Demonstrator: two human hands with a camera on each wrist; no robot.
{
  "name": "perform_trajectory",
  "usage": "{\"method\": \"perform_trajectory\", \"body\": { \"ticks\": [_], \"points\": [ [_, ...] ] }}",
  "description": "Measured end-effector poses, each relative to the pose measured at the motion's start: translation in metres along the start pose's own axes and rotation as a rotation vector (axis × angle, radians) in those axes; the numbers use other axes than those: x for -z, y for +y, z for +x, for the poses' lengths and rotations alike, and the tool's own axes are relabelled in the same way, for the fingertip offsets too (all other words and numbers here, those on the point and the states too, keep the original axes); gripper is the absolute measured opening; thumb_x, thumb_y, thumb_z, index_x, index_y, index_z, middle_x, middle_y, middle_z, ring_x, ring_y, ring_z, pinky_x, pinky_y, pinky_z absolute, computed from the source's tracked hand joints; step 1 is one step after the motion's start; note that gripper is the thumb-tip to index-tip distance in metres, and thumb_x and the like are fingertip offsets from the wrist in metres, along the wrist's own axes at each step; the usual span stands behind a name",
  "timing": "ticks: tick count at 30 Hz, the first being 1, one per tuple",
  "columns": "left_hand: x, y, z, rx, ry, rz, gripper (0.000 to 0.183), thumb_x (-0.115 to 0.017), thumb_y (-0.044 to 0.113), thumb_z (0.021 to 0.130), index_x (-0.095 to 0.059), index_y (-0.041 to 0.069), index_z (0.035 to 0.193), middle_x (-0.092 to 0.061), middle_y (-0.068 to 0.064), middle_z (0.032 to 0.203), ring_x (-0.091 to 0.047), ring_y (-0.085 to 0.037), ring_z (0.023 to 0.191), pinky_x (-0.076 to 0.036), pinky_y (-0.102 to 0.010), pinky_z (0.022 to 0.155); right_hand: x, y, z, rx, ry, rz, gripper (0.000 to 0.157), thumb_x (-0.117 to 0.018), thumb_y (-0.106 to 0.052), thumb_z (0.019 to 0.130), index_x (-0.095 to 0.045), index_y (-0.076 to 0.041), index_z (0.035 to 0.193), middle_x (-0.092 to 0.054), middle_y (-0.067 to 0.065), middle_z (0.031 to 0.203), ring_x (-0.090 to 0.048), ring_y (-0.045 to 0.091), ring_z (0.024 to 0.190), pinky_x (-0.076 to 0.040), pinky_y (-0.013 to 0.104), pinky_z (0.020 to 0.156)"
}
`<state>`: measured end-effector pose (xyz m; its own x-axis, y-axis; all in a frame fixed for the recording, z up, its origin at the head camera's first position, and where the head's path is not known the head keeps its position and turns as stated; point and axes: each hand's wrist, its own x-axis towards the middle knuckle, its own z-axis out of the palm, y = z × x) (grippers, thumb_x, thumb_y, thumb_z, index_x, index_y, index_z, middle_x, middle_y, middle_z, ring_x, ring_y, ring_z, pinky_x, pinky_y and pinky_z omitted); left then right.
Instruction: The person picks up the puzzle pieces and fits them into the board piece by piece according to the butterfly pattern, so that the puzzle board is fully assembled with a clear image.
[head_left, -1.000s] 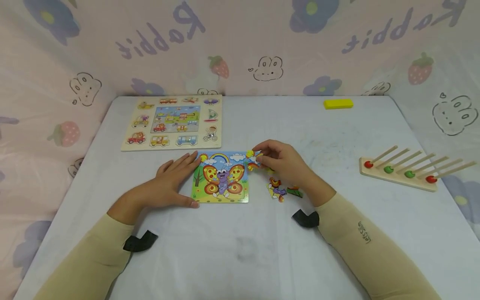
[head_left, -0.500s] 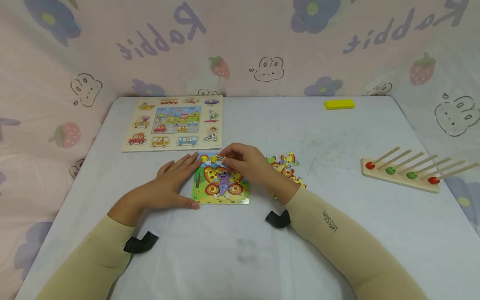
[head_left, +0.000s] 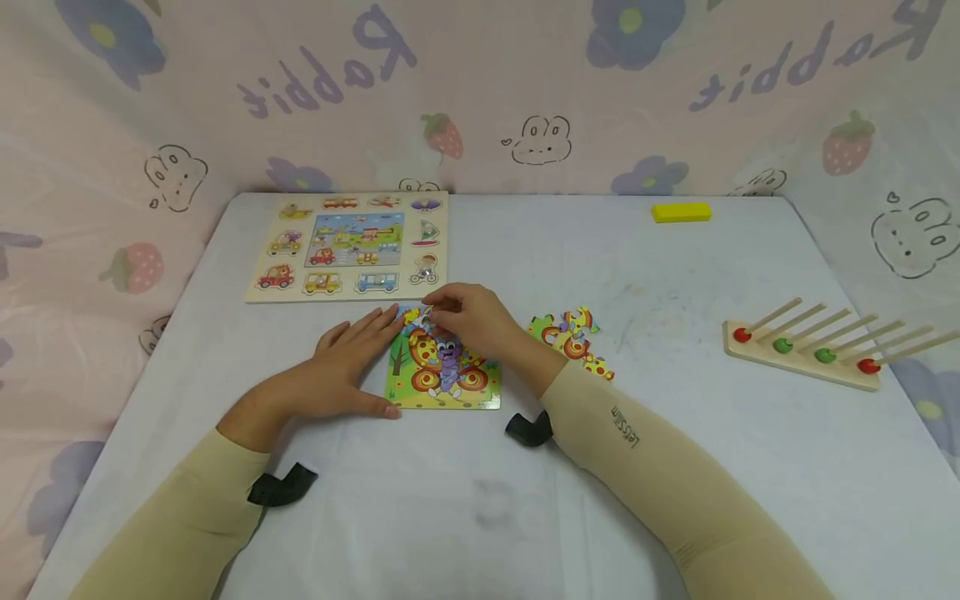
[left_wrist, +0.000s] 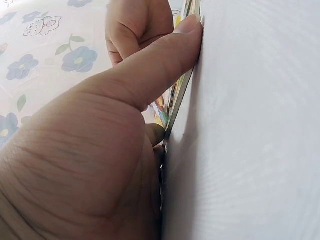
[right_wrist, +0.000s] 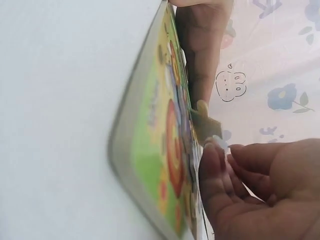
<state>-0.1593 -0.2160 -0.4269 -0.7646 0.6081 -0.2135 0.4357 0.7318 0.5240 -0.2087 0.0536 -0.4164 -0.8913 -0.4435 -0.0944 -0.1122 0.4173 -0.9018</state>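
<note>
A butterfly jigsaw board [head_left: 483,398] lies flat at the middle of the table, with a purple butterfly, a tree and grass printed on it. My left hand [head_left: 336,368] rests along its left edge, fingers stretched out, thumb at the near left corner. In the left wrist view that thumb [left_wrist: 160,62] lies against the board's edge. My right hand [head_left: 476,321] reaches over the upper part and pinches a small jigsaw piece [right_wrist: 208,127] between thumb and fingers. Seen from the right wrist, the piece stands tilted, close over the board. Right fingers hide part of the board's top.
Several loose jigsaw pieces [head_left: 573,343] lie right of the board. Behind it is a wooden vehicle puzzle [head_left: 258,293]. A yellow block [head_left: 681,212] sits at the back right. A wooden peg stand [head_left: 802,358] with slanting rods and red and green beads is at the right.
My right hand has carried the jigsaw piece leftward from beside the board to its upper left part, uncovering the loose pieces. My left hand has stayed in place.
</note>
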Motion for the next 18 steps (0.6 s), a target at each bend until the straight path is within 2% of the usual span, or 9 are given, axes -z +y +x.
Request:
{"method": "perform_trajectory", "body": {
  "ticks": [4, 6, 9, 13, 15, 18],
  "points": [
    [0.000, 0.000, -0.001, -0.007, 0.006, -0.008, 0.131, -0.086, 0.070, 0.083, -0.014, 0.012, 0.176, 0.000, -0.004, 0.183, 0.006, -0.031, 0.166, 0.002, -0.067, 0.124, 0.000, -0.004, -0.005, 0.022, 0.042, -0.140, 0.029, -0.066, -0.016, 0.111, -0.072, -0.007, 0.138, -0.069, 0.004, 0.125, -0.068, 0.017, 0.106, -0.056, 0.033, 0.092],
    [0.000, 0.001, -0.001, -0.010, 0.005, -0.011, 0.130, -0.085, 0.069, 0.084, -0.014, 0.011, 0.176, -0.001, -0.005, 0.183, 0.005, -0.032, 0.166, 0.002, -0.067, 0.124, 0.001, -0.006, -0.010, 0.056, 0.021, -0.248, 0.029, -0.065, -0.016, 0.112, -0.072, -0.007, 0.139, -0.067, 0.005, 0.132, -0.065, 0.019, 0.115, -0.053, 0.035, 0.099],
    [0.001, 0.002, -0.001, -0.010, 0.002, -0.009, 0.130, -0.084, 0.070, 0.085, -0.014, 0.011, 0.176, 0.000, -0.005, 0.183, 0.006, -0.031, 0.166, 0.002, -0.067, 0.124, -0.001, -0.011, -0.018, 0.139, -0.109, -0.479, 0.037, -0.064, -0.019, 0.112, -0.066, -0.006, 0.147, -0.060, 0.010, 0.151, -0.056, 0.026, 0.138, -0.043, 0.039, 0.116],
    [0.001, 0.002, -0.001, -0.015, 0.005, -0.009, 0.130, -0.084, 0.070, 0.085, -0.014, 0.011, 0.176, -0.001, -0.005, 0.183, 0.006, -0.031, 0.166, 0.002, -0.067, 0.123, -0.007, -0.014, -0.027, 0.217, -0.323, -0.797, 0.059, -0.059, -0.031, 0.114, -0.045, -0.006, 0.166, -0.032, 0.011, 0.175, -0.027, 0.032, 0.161, -0.026, 0.047, 0.127],
    [0.002, 0.002, -0.001, -0.015, 0.005, -0.010, 0.130, -0.084, 0.069, 0.085, -0.013, 0.011, 0.176, -0.001, -0.005, 0.183, 0.006, -0.030, 0.166, 0.002, -0.067, 0.123, -0.010, -0.015, -0.031, 0.212, -0.381, -0.892, 0.066, -0.056, -0.038, 0.115, -0.035, -0.009, 0.171, -0.022, 0.008, 0.179, -0.018, 0.031, 0.164, -0.025, 0.050, 0.127],
    [0.002, 0.001, -0.001, -0.018, 0.006, -0.009, 0.129, -0.084, 0.069, 0.085, -0.014, 0.010, 0.176, -0.001, -0.005, 0.183, 0.006, -0.031, 0.166, 0.001, -0.068, 0.123, -0.014, -0.017, -0.034, 0.196, -0.398, -0.960, 0.068, -0.053, -0.041, 0.115, -0.031, -0.012, 0.173, -0.017, 0.004, 0.180, -0.013, 0.031, 0.165, -0.029, 0.055, 0.125]
  ]
}}
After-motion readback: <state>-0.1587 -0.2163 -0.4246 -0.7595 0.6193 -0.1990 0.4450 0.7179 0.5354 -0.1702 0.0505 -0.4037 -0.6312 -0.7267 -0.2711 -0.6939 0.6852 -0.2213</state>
